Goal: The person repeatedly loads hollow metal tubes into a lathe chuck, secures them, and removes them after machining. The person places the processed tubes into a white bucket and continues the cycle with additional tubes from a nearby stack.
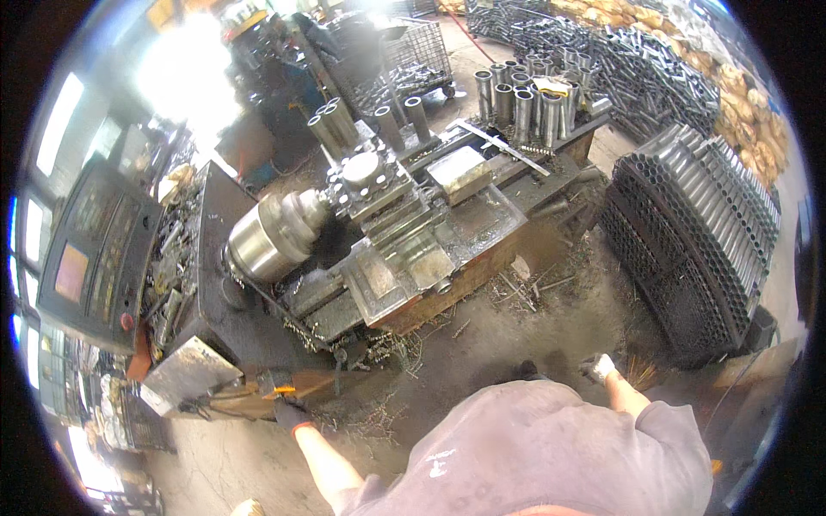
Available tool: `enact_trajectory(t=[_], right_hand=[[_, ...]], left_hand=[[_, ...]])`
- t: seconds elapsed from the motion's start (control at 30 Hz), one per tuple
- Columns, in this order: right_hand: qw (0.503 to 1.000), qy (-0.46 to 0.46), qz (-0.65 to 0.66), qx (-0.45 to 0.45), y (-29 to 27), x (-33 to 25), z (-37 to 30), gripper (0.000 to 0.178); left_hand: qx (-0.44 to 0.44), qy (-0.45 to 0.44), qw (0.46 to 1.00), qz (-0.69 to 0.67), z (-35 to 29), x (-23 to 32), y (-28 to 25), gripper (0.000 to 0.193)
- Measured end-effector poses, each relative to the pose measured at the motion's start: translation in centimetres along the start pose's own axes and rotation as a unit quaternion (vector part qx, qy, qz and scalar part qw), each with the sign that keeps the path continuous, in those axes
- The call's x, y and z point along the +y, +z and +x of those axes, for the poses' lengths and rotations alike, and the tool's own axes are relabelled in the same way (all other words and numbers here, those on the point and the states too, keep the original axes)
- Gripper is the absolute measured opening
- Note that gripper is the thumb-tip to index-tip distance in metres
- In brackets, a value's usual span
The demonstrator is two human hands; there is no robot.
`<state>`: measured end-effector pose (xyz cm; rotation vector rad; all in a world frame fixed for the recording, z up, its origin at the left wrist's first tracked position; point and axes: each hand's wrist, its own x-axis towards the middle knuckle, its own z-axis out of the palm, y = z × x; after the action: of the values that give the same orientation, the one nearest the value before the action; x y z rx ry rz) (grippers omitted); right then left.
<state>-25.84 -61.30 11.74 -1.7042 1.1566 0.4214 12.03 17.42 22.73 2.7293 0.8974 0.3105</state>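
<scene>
At the lower left is my left hand (295, 414), in a dark glove with a red-orange cuff. It is beside a small orange piece (283, 391) at the lathe's front corner. The dark glove hides how its fingers lie, so I cannot tell whether it grips that piece. To the right of my body hangs my right hand (595, 368), in a pale glove with dark patches. Its fingers look curled in, and their contents are hidden. In front of me stands a metal lathe (447, 284), with a large shiny chuck (268, 236) and a tool turret (366, 172).
Several upright steel tubes (522, 112) stand on the lathe's far end. A rack of stacked tubes (697, 232) is at the right. The control panel (95, 254) is at the left. Metal shavings (379, 421) litter the floor, and brown bristles (641, 371) are near my right hand.
</scene>
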Motion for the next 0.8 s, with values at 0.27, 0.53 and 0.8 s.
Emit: enact_trajectory(t=[0.27, 0.53, 0.8], right_hand=[[0.971, -0.212, -0.08, 0.08, -4.3, 5.5, 3.0, 0.015], [0.69, -0.164, 0.688, 0.154, -24.1, 7.2, -1.6, 0.082], [0.515, -0.168, 0.767, 0.344, -51.9, 18.5, 0.8, 0.067]], left_hand=[[0.029, 0.025, 0.998, 0.057, -6.0, 4.9, 7.6, 0.038], [-0.407, 0.451, 0.792, 0.057, -32.3, 24.2, 21.0, 0.035], [-0.585, 0.542, 0.6, 0.058, -51.0, 48.8, 23.5, 0.032]])
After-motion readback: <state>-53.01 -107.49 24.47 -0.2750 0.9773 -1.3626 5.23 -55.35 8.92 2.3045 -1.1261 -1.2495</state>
